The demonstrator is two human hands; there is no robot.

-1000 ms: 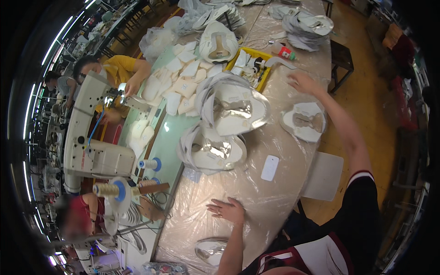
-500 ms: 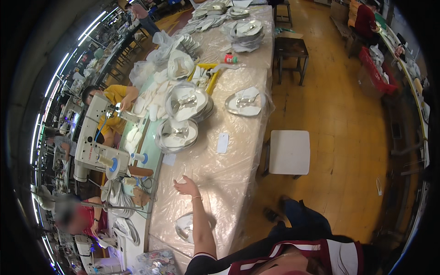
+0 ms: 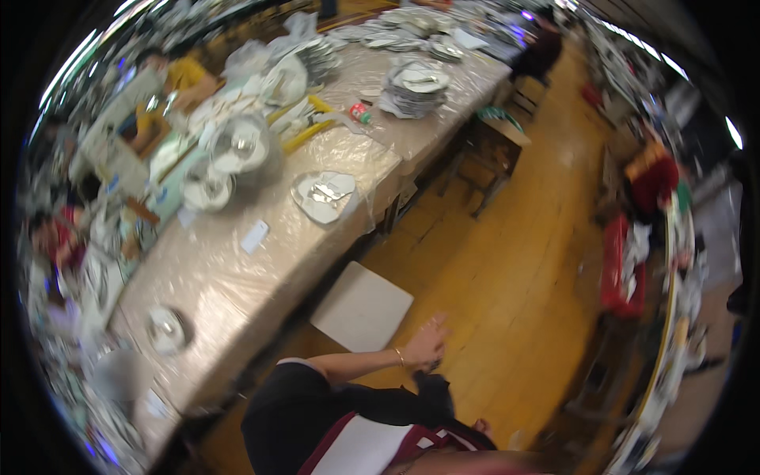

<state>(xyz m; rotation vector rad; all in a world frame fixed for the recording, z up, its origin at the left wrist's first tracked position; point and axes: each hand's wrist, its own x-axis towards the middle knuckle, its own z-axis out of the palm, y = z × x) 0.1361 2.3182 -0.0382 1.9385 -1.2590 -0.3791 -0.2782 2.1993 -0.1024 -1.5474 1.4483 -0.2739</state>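
Note:
My left hand [image 3: 425,346] hangs over the aisle, at the far right corner of a white-topped stool [image 3: 362,307]. A thin bracelet circles its wrist. Motion smears the fingers, and I make out nothing held. My right hand does not show plainly; a small skin-toned patch [image 3: 481,428] near the lower edge is too blurred to identify. On the plastic-covered table [image 3: 214,297] to my left lie a bundle of pale, curved cut pieces [image 3: 323,196], a smaller bundle [image 3: 166,329] and a white card [image 3: 255,236].
More stacks of pieces [image 3: 413,85] and a yellow tray [image 3: 307,134] stand farther along the table. A dark stool [image 3: 484,158] sits beside it. Two people work at machines on the left. A red crate [image 3: 621,269] stands by the right-hand bench, where another person sits.
My view has swung to the right and tilted. My left hand has gone from above the table to over the aisle beside the white-topped stool.

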